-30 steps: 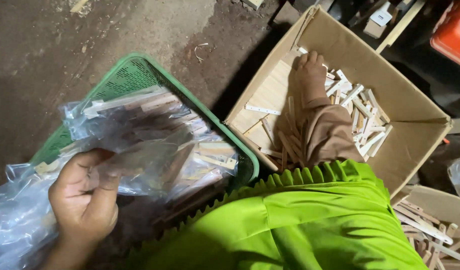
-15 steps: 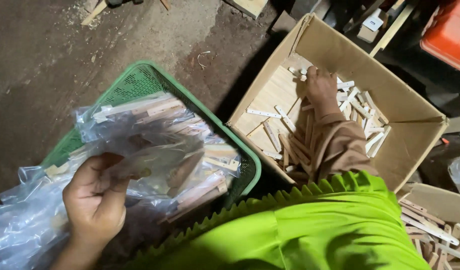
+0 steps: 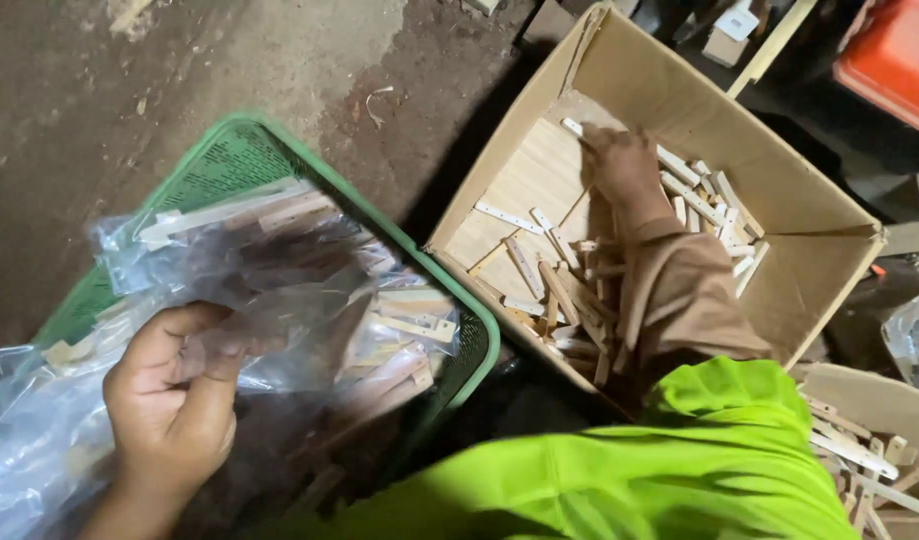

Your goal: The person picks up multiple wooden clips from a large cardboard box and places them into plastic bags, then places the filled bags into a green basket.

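My left hand [image 3: 174, 400] sits at the lower left of the view, fingers curled shut around a crumpled clear plastic bag [image 3: 259, 300]. The grip is a closed pinch on the film, thumb over the top fold. Through the plastic I can see pale wooden sticks [image 3: 399, 325] packed roughly side by side, some with small holes along them. The bag lies over a green mesh basket [image 3: 229, 160], whose rim curves round it on the far side and the right; the basket stands on a dark, dirty floor [image 3: 129, 90].

My right hand [image 3: 619, 160] is stretched out into a cardboard box [image 3: 679, 90] just to the right of the basket, the two nearly touching at the near corner. The hand is palm down, fingertips resting among loose wooden sticks [image 3: 539, 270] scattered over the box bottom, near the far wall. I cannot tell whether the fingers are closed on a stick or merely pressing on the pile, since the back of the hand hides them. A brown sleeve [image 3: 679, 290] covers the forearm, and it lies across the heap of sticks at the box's near side.

Bright yellow-green cloth [image 3: 629, 470] fills the bottom of the view, in front of the box. At the lower right edge, a second container [image 3: 879, 400] holds more of the same sticks. An orange object [image 3: 894, 55] shows at the top right corner, too cropped to identify.
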